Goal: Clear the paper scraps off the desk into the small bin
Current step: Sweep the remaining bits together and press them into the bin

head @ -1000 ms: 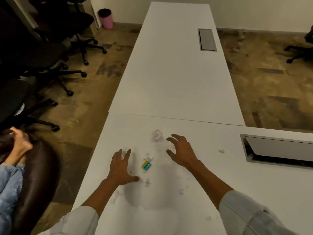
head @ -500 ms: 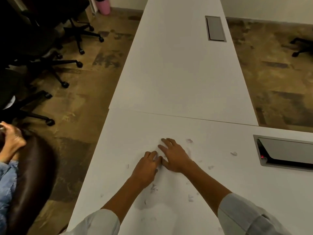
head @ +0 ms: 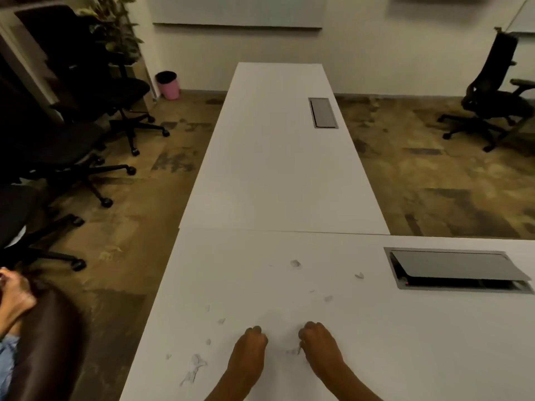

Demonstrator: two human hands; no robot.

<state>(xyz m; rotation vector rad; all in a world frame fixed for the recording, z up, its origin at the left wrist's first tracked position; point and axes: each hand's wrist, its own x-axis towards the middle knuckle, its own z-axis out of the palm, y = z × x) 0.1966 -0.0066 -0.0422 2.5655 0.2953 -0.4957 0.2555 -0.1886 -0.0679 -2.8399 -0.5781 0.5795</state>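
White desk with paper scraps, left hand and right hand both fisted, contents unclear.

No text, label, brand, number or sign can be read anywhere in the head view.
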